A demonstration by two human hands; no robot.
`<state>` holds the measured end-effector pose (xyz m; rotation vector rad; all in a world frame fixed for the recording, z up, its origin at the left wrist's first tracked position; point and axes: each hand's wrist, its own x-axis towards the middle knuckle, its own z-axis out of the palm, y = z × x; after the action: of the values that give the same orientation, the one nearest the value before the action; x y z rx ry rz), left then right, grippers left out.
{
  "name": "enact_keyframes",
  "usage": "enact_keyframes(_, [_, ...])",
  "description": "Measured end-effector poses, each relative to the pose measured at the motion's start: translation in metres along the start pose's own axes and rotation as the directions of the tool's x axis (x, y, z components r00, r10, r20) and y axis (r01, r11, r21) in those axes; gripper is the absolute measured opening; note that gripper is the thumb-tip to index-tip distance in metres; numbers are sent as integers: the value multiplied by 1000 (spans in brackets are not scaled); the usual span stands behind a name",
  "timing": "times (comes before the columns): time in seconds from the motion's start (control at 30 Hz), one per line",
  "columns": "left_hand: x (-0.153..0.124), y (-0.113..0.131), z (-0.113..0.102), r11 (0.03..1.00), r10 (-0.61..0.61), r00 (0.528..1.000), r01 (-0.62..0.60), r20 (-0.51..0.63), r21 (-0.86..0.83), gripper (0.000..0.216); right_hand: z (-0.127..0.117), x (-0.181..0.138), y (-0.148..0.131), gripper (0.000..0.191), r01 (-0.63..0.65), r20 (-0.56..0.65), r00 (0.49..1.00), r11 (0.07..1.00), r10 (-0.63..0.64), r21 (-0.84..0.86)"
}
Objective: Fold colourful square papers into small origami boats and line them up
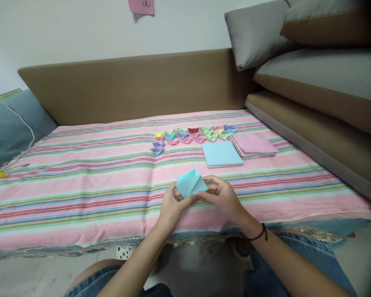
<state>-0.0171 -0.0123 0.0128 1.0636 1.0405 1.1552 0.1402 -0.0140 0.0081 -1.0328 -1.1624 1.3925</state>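
A partly folded light blue paper [191,182] is held just above the striped cloth [80,181] near its front edge. My left hand [172,204] pinches its lower left side, fingers closed on it. My right hand [221,194] grips its right side, thumb on top; a black band circles that wrist. Beyond the hands lie a flat stack of light blue sheets [221,154] and a stack of pink sheets [253,144].
Several small folded paper shapes [193,134] in mixed colours lie in rows behind the stacks. Brown cushions [312,119] and a grey pillow [255,33] rise at the right. A grey cushion with a white cable [17,117] sits at the left. My knees are below.
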Motion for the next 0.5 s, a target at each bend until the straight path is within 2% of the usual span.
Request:
enact_keyframes(0.23, [3, 3, -5, 998, -54, 999, 54, 9, 13, 53, -6, 4, -10, 42, -3, -60, 998, 1000, 2, -15])
enact_keyframes(0.37, [3, 1, -6, 999, -35, 999, 35, -9, 13, 50, -2, 4, -4, 39, 3, -74, 997, 995, 4, 95])
enact_keyframes(0.5, [0, -3, -5, 1000, 13, 1000, -14, 22, 22, 45, 10, 2, 5, 28, -31, -52, 998, 988, 39, 151])
